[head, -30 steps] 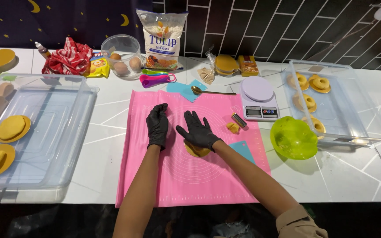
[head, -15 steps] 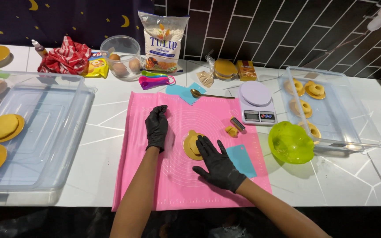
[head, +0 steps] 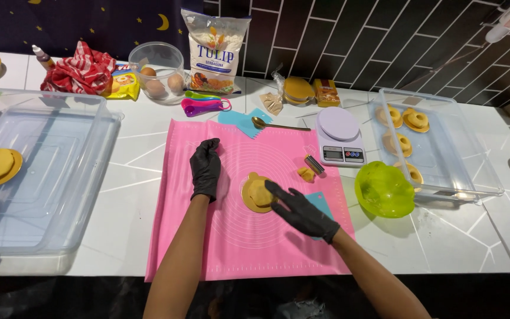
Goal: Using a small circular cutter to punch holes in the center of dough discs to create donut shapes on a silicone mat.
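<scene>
Both my hands wear black gloves over a pink silicone mat (head: 237, 236). My left hand (head: 206, 168) lies flat on the mat, fingers together, holding nothing. My right hand (head: 300, 210) rests with fingers spread, its fingertips touching the right edge of a flat yellow dough round (head: 257, 193) at the mat's middle. A small dough scrap (head: 306, 174) and a little metal cutter (head: 313, 164) lie to the right of the round. A blue scraper (head: 319, 203) is partly hidden under my right hand.
A white kitchen scale (head: 339, 136), a green bowl (head: 383, 190) and a clear tray of shaped dough rings (head: 444, 147) stand to the right. A clear tray with yellow discs (head: 36, 171) is at left. Flour bag (head: 215, 53), egg bowl (head: 156, 71), measuring spoons (head: 205, 106) and a gold spoon (head: 278, 124) line the back.
My right hand lifted off the dough round and drew back to the lower right, uncovering it. The left hand stayed flat on the mat. The camera moved closer.
</scene>
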